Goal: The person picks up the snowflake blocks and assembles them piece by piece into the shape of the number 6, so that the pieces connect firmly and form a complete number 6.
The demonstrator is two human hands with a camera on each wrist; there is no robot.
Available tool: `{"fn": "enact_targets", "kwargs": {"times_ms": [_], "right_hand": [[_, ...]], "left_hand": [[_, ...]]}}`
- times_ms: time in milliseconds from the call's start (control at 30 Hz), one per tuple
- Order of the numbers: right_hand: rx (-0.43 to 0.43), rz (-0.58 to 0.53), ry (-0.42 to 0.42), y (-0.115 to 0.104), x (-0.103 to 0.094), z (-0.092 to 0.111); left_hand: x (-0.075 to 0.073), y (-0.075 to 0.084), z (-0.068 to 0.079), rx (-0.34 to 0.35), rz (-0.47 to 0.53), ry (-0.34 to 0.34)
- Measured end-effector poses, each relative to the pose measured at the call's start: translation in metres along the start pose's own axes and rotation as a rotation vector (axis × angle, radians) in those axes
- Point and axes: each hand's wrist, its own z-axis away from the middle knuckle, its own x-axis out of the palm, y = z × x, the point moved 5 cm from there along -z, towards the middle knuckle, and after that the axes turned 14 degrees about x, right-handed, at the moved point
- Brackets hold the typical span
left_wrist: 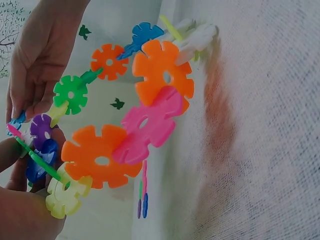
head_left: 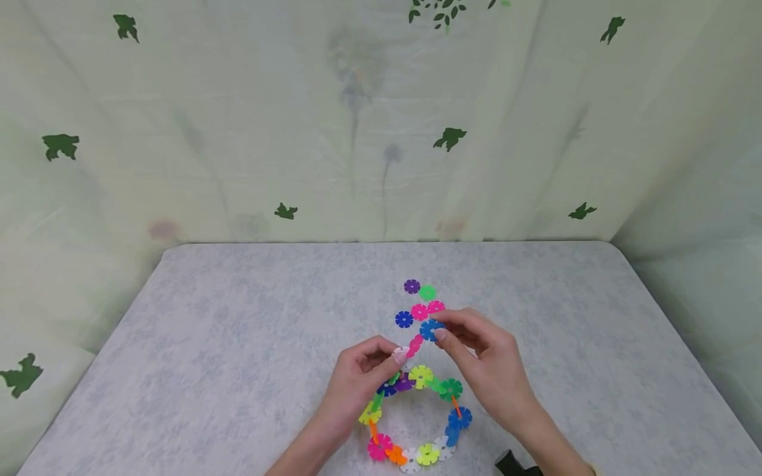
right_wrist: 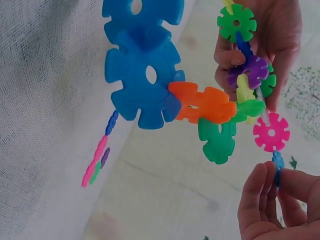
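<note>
A ring of notched plastic snowflake discs (head_left: 428,454) in many colours, slotted edge to edge, hangs below my hands. My left hand (head_left: 357,377) pinches a white disc (head_left: 401,351) at the ring's far side, beside green and purple discs. From it a pink disc (right_wrist: 271,132) sticks out towards the right. My right hand (head_left: 491,370) holds a blue disc (head_left: 428,330) between thumb and fingertips. In the right wrist view that blue disc stands edge-on, right at the pink disc's rim. Parts of the ring near the left thumb are hidden behind the fingers.
Loose discs lie on the grey table (head_left: 238,330) beyond my hands: a purple one (head_left: 412,286), a green one (head_left: 427,292), two pink ones (head_left: 419,312) and a dark blue one (head_left: 404,319). A black object (head_left: 515,465) is at the near edge, by the right forearm.
</note>
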Motion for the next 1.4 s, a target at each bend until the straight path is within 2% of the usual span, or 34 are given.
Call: {"fn": "enact_targets", "kwargs": {"times_ms": [267, 467, 633, 967, 1400], "right_hand": [[-0.003, 0.073, 0.036, -0.0009, -0.0046, -0.0003], [-0.023, 0.073, -0.009, 0.0006, -0.0015, -0.0007], [0.005, 0.071, -0.022, 0.0032, 0.0012, -0.0012], [0.004, -0.026, -0.082, 0.0038, 0.0031, -0.0008], [0.026, -0.030, -0.190, 0.0055, -0.0005, -0.0061]], "left_hand": [[0.0008, -0.0010, -0.0001, -0.001, 0.002, 0.001], [0.0004, -0.0012, 0.0002, 0.004, -0.003, 0.001], [0.0002, -0.0006, 0.0009, 0.019, -0.016, 0.001], [0.0003, 0.0027, 0.0009, 0.091, -0.039, 0.028], [0.0010, 0.0084, -0.0012, 0.108, -0.093, -0.003]]}}
